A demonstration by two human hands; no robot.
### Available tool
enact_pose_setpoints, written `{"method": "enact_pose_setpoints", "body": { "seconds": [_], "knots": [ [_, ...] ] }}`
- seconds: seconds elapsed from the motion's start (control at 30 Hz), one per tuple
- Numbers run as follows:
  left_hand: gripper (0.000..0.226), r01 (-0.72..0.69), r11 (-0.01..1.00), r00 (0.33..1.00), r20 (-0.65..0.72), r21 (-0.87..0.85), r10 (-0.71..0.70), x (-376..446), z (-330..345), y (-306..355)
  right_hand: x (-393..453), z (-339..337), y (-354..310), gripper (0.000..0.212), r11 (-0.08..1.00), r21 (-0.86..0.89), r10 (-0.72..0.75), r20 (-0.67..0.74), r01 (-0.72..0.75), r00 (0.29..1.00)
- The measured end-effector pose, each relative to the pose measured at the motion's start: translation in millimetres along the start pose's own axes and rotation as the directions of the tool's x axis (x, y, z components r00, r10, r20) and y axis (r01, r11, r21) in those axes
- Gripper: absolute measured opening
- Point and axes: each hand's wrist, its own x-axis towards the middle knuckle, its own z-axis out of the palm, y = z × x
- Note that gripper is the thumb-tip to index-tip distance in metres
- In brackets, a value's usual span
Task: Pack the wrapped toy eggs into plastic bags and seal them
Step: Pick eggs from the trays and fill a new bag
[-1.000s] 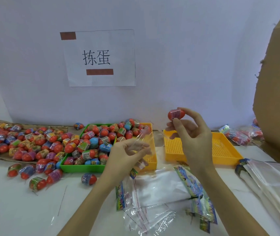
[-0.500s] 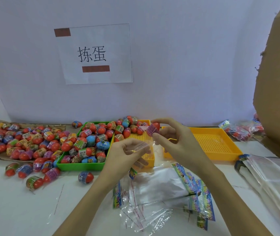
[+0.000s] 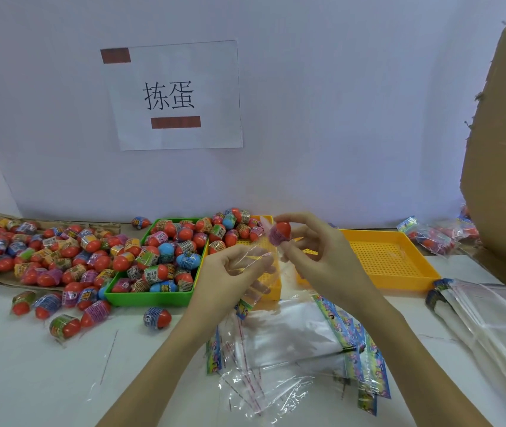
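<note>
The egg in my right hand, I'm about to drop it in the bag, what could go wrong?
1. The right hand only pinches the red egg at its fingertips; it might slip and roll off the table.
2. The left hand holds the clear bag by thin film, and its mouth looks barely open, so the egg may catch there.

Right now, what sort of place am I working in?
Probably a hand-packing bench in a small workshop: a paper sign on the wall, heaped toy eggs in a green tray, and stacked plastic bags.
</note>
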Motion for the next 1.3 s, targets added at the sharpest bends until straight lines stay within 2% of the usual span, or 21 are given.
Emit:
{"method": "enact_pose_setpoints", "body": {
  "seconds": [0.17,0.33,0.47,0.7,0.9,1.13,1.3],
  "knots": [
    [0.022,-0.095,0.987,0.995,-0.009,0.130,0.097,1.3,-0.8,-4.5,-0.7,0.6,-2.6,0.024,0.999,-0.027,-0.021,0.013,0.021,1.000],
    [0.034,-0.207,0.939,0.977,0.100,0.275,0.186,-1.4,1.3,-6.1,-0.3,1.7,-0.4,0.023,0.998,-0.056,-0.002,-0.057,-0.001,0.998],
    [0.019,-0.191,0.953,0.980,0.094,0.236,0.173,-0.7,4.6,-5.6,0.8,0.5,2.0,0.025,0.989,-0.151,-0.005,-0.044,-0.002,0.999],
    [0.035,-0.145,0.983,0.986,0.101,0.110,0.135,-0.3,3.1,-2.5,-1.8,2.9,0.9,0.019,0.984,-0.177,-0.027,-0.025,0.022,0.999],
    [0.027,-0.174,0.981,0.978,0.131,0.084,0.163,-0.8,3.8,-2.6,-2.6,2.3,-1.6,0.008,0.979,-0.197,-0.056,0.004,0.056,0.998],
    [0.033,-0.185,0.980,0.978,0.112,0.075,0.176,-0.5,3.3,-3.5,-3.7,8.2,1.5,0.010,0.960,-0.262,-0.092,0.026,0.095,0.995],
    [0.021,-0.198,0.975,0.979,0.078,0.103,0.190,1.4,1.6,-5.5,-5.4,9.1,0.7,0.008,0.970,-0.227,-0.067,0.088,0.085,0.994]
  ]
}}
